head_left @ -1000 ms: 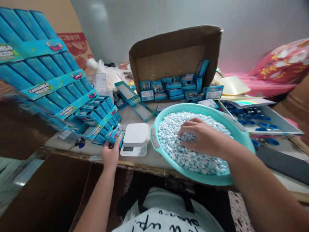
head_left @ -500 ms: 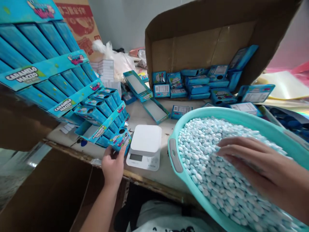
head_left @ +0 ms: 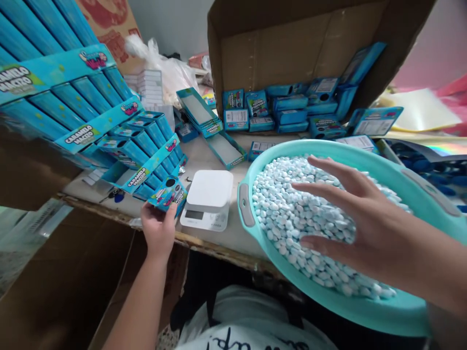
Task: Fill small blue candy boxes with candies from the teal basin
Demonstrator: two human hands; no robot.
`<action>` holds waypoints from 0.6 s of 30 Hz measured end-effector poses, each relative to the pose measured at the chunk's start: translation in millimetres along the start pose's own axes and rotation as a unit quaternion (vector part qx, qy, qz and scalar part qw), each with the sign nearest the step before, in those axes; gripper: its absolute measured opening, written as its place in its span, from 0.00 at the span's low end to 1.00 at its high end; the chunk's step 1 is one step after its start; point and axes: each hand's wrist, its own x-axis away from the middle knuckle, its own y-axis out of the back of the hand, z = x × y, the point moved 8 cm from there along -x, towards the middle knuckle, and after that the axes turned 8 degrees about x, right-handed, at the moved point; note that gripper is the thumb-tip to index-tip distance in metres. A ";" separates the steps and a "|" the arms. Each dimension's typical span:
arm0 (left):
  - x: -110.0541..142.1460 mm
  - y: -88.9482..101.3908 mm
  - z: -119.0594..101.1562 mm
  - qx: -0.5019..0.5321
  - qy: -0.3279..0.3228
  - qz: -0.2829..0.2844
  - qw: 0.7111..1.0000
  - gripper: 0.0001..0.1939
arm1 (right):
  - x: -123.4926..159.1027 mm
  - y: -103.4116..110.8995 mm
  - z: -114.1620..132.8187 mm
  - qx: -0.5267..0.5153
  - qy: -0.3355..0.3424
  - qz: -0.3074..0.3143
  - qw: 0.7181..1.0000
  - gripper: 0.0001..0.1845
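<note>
A turquoise basin [head_left: 245, 218] full of small pale blue and white candies [head_left: 288, 204] rests at the table's front edge. My right hand [head_left: 361, 218] hovers over the candies with its fingers spread, palm down, holding nothing. My left hand [head_left: 157, 228] grips a small blue candy box [head_left: 168, 193] at the front edge, just left of a white digital scale [head_left: 208, 198]. The box has a round hole in its top face.
Stacked blue display trays marked "CARAMELO MACIZO" [head_left: 80, 121] rise at the left. An open cardboard carton [head_left: 292, 63] with several blue boxes stands behind the basin. Flat tray lids [head_left: 228, 149] lie mid-table. A white plastic bag [head_left: 168, 68] sits at the back.
My right hand has lifted off the candies and spread its fingers. My left hand keeps hold of the small box. The view has shifted closer to the table.
</note>
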 end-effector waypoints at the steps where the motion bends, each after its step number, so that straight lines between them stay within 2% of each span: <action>1: -1.5 -0.1 1.5 -0.002 0.007 0.000 1.000 0.23 | -0.4 2.3 2.0 -0.006 0.007 -0.007 1.000 0.29; 3: -3.8 -0.7 5.1 -0.022 0.026 0.002 0.999 0.27 | -1.9 6.2 4.4 -0.014 0.020 -0.020 1.000 0.25; 5: -1.8 2.0 0.6 -0.063 0.008 -0.012 0.998 0.34 | -3.7 7.9 2.9 -0.016 0.020 -0.021 0.999 0.23; 7: 10.2 9.7 -23.6 -0.117 -0.107 -0.057 0.986 0.37 | -4.8 9.4 -1.7 -0.015 0.004 -0.020 1.000 0.21; 8: 21.7 7.6 -40.6 -0.152 -0.192 -0.051 0.968 0.33 | -4.7 10.7 -4.4 -0.016 -0.007 -0.022 1.000 0.20; 9: 35.8 -1.6 -55.4 -0.193 -0.272 -0.005 0.943 0.28 | -4.2 12.0 -6.9 -0.018 -0.017 -0.023 0.999 0.19; 10: 50.9 -15.7 -64.2 -0.238 -0.328 0.069 0.912 0.21 | -3.4 13.8 -8.8 -0.020 -0.025 -0.028 0.999 0.18; 11: 65.5 -32.5 -65.3 -0.275 -0.348 0.169 0.880 0.16 | -2.3 15.4 -10.2 -0.024 -0.030 -0.033 0.999 0.17; 13: 84.6 -54.1 -57.3 -0.316 -0.311 0.305 0.843 0.13 | 0.3 17.1 -13.0 -0.028 -0.040 -0.043 0.998 0.17; 14: 88.3 -59.4 -53.7 -0.327 -0.285 0.329 0.839 0.14 | 1.6 17.7 -13.5 -0.026 -0.040 -0.051 0.998 0.17; 18: 86.8 -69.2 -48.1 -0.362 -0.256 0.322 0.837 0.16 | 4.0 17.4 -14.6 -0.022 -0.043 -0.082 0.995 0.17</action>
